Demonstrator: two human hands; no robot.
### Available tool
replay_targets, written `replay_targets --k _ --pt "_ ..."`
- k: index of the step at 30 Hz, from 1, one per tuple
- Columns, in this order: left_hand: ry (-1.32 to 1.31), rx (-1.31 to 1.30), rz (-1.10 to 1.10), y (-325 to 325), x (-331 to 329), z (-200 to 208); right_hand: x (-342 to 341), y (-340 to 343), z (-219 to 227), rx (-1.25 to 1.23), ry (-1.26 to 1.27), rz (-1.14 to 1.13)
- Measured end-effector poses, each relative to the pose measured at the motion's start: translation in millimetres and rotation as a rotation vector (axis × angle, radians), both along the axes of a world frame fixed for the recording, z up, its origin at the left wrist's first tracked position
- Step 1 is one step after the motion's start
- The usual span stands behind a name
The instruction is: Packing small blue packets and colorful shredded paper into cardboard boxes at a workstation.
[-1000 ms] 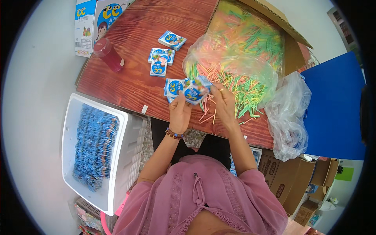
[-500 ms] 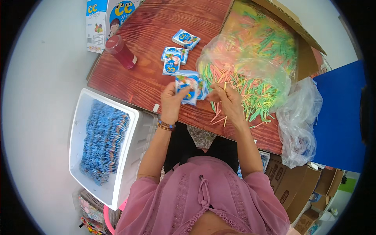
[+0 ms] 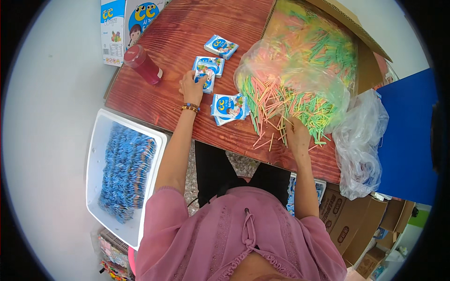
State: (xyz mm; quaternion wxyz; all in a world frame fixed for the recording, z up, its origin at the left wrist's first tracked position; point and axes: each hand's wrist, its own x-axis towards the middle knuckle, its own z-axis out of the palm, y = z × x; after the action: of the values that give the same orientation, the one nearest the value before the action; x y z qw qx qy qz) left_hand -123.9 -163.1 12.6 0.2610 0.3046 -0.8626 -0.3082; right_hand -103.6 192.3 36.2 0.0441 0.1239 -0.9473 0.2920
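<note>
In the head view, the left hand (image 3: 191, 88), its grip half-curled, covers part of a blue-and-white packet (image 3: 209, 86), while the right hand (image 3: 297, 135) rests among coloured sticks (image 3: 262, 98); whether either holds anything cannot be told. Both supplies share the tabletop (image 3: 225, 18), apparently for easy reach.

Lighting bright, even; source cannot be told. Pale glare on the crumpled bag (image 3: 360, 145) right of the right hand (image 3: 297, 133). Shadows soft around the left hand (image 3: 192, 87). Wall (image 3: 51, 117), far left of that hand, cut off by black, curved fisheye rim
</note>
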Motion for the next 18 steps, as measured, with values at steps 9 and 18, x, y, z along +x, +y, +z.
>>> replay_targets --k 9,18 --pt "0.116 0.055 -0.111 18 54 -1 -1 5 -7 -0.027 0.021 -0.004" --pt "0.034 -0.09 -0.16 45 66 -9 5 1 -1 -0.072 0.076 0.029"
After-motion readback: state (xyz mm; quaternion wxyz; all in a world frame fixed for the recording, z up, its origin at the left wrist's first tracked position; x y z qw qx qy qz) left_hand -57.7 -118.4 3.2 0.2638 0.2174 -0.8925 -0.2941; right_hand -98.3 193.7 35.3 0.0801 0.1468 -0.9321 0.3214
